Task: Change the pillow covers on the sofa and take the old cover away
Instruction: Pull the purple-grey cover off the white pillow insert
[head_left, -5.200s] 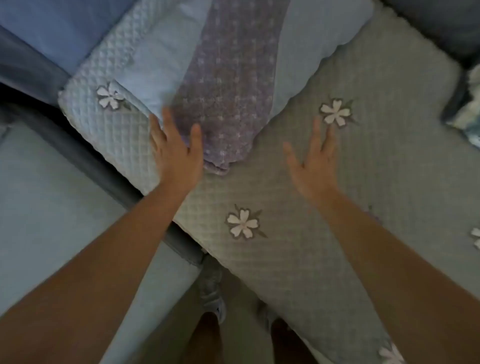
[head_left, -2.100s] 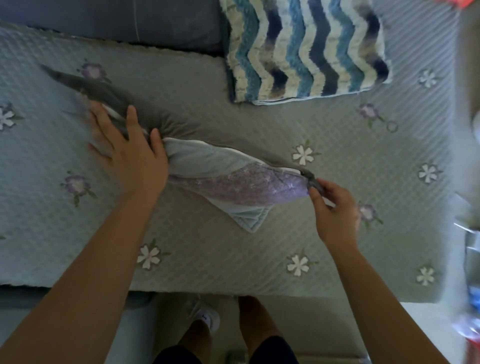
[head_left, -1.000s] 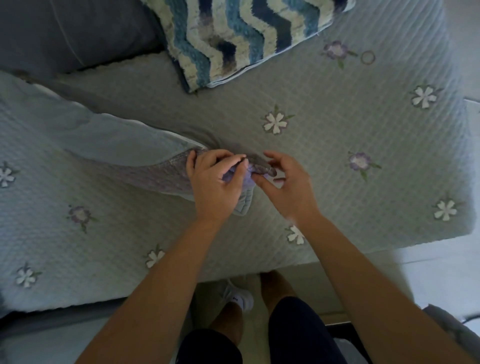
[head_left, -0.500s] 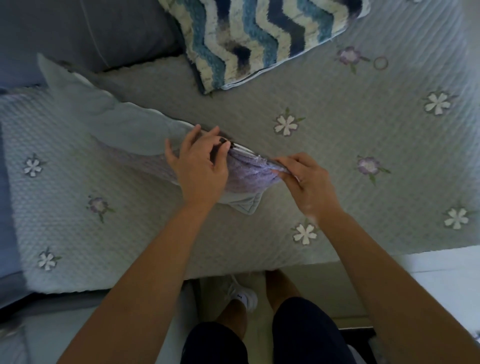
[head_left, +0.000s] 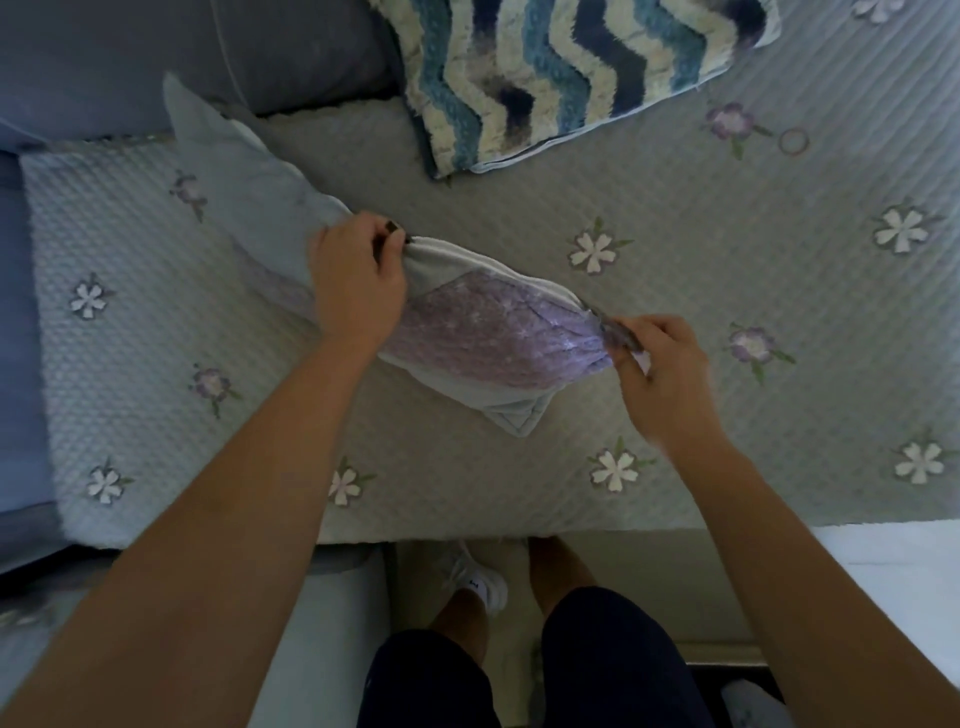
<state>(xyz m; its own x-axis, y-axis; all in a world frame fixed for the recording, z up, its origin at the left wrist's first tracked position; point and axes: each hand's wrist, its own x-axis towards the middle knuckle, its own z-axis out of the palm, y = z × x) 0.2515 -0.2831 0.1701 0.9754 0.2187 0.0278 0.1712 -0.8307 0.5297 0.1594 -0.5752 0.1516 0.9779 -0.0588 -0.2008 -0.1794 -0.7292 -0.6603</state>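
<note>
The pillow (head_left: 467, 322) lies on the quilted sofa cover (head_left: 727, 291) near the middle of the view, its long axis running from 10 o'clock to 4 o'clock, pale blue with a lilac dotted panel facing up.

Nearest, at 6 o'clock, are the person's dark shorts (head_left: 519, 675) and a white shoe (head_left: 480, 584) on the floor in front of the sofa's front edge. Both bare forearms rise from the lower corners toward the pillow.

The left hand (head_left: 356, 280) is clamped on the pillow's upper edge, fingers curled over and pinching the fabric at about the pillow's 11 o'clock. The right hand (head_left: 660, 374) is closed on the pillow's end at 3 o'clock, thumb and fingers pinched together on a dark bit of the seam there; whether that is a zip pull cannot be told. The cloth is drawn taut between the two hands. A pale blue corner of the pillow points toward 5 o'clock, lying flat on the quilt.

Beyond the left hand the pillow's far end tapers up toward 10 o'clock, reaching the grey backrest (head_left: 208, 52). Farthest, at 1 o'clock, a shaggy zigzag cushion (head_left: 571, 73) in blue, teal and cream rests on the quilt, well apart from the pillow.
</note>
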